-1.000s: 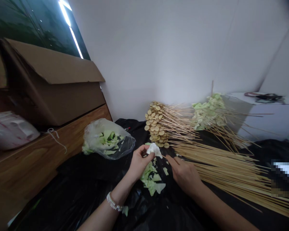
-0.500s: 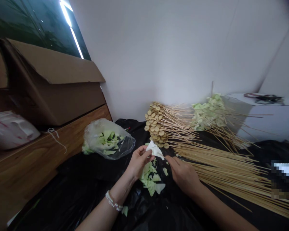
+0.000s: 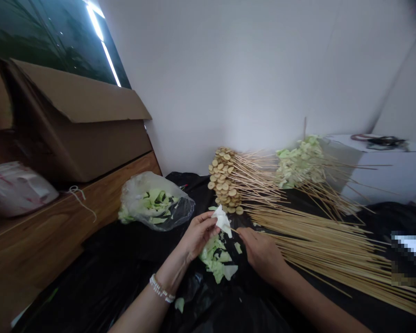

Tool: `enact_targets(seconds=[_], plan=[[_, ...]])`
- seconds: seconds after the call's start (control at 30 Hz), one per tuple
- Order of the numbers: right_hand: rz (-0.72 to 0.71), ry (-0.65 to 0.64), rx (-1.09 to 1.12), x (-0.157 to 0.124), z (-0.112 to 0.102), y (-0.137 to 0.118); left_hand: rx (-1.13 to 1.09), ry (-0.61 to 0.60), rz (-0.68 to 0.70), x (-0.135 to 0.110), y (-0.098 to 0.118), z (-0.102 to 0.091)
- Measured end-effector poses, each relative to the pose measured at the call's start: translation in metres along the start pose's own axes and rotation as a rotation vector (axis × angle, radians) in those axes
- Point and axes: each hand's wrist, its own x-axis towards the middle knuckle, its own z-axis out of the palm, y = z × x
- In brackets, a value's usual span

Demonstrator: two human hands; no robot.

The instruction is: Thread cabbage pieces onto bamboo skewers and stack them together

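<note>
The left hand [image 3: 198, 236] grips a pale piece of cabbage [image 3: 223, 221] between its thumb and fingers, and a bead bracelet [image 3: 160, 289] circles that wrist. The right hand [image 3: 261, 252] pinches a bamboo skewer [image 3: 238, 231], whose tip sits just beside the cabbage piece.

Both hands are above a black plastic sheet [image 3: 100, 286] that covers the work surface in loose folds. Right below them lies a heap of cabbage scraps [image 3: 215, 261], with one stray scrap [image 3: 179, 304] nearer the bottom of the view. To the left, a clear plastic bag [image 3: 153, 203] of cabbage sits on the sheet. To the right, loose skewers [image 3: 326, 245] fan out in a wide bundle. Behind them are a stack of skewered round slices [image 3: 223, 180] and a stack of skewered cabbage [image 3: 300, 164].

A wooden ledge [image 3: 72, 208] runs along the left side and carries a large cardboard box [image 3: 76, 125], its flaps up, and a pinkish bag [image 3: 17, 189] with white string [image 3: 79, 199] trailing beside it. Above the box is a dark window [image 3: 48, 37] with a bright streak of light. A plain white wall [image 3: 229, 78] closes off the back, and a white cabinet [image 3: 384, 171] with a dark cable [image 3: 384, 142] on top stands at the right.
</note>
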Motion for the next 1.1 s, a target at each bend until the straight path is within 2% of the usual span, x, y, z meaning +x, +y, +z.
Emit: enact_targets(seconds=[0.17,0.33,0.5,0.57,0.7,0.8,1.1], plan=[[0.000,0.008,0.012,-0.001,0.002,-0.001,0.009,-0.021,-0.016,-0.002,-0.002,0.002],[-0.003,0.044,0.006,0.002,-0.001,-0.009,0.107,-0.134,-0.009,-0.007,-0.006,0.008],[0.027,0.082,-0.051,0.002,-0.002,-0.010,0.100,-0.186,0.025,-0.012,-0.004,0.011],[0.031,0.077,-0.075,0.002,-0.002,-0.008,0.108,-0.172,0.039,-0.011,-0.003,0.011],[0.030,0.085,-0.104,0.002,-0.002,-0.005,0.106,-0.033,0.119,-0.007,-0.001,0.007],[0.024,0.086,-0.105,0.002,-0.003,-0.003,0.098,0.017,0.143,-0.004,0.002,0.003],[-0.015,0.085,-0.118,0.000,-0.001,-0.003,0.199,-0.084,0.092,-0.006,-0.004,0.005]])
